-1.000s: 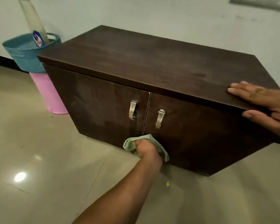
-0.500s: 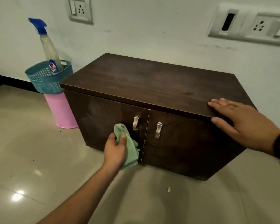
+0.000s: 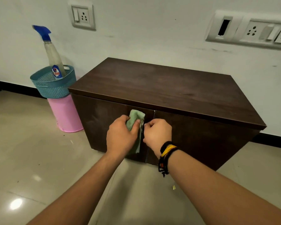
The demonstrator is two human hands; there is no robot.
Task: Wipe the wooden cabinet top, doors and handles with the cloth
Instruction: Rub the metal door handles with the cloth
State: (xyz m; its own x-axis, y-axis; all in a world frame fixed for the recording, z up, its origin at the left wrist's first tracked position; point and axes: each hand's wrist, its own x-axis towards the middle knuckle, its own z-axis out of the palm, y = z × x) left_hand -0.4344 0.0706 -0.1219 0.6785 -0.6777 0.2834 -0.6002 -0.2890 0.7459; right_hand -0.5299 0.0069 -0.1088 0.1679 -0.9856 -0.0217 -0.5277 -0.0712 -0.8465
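At the seam between the two doors of the wooden cabinet (image 3: pixel 161 88), at six o'clock of its top, our left hand (image 3: pixel 121 137) grips the green cloth (image 3: pixel 134 118) against the left door handle. Our right hand (image 3: pixel 157 133) is curled beside it, apparently pinching that handle or the door edge; we cannot tell which. We judge that a hard rub could swing the door open, or the cloth could snag on the handle. At nine o'clock of the cabinet, just beside it, a spray bottle (image 3: pixel 53 57) stands in a teal basket (image 3: pixel 53 88) atop a pink bin (image 3: pixel 66 114); nothing blocks the doors.
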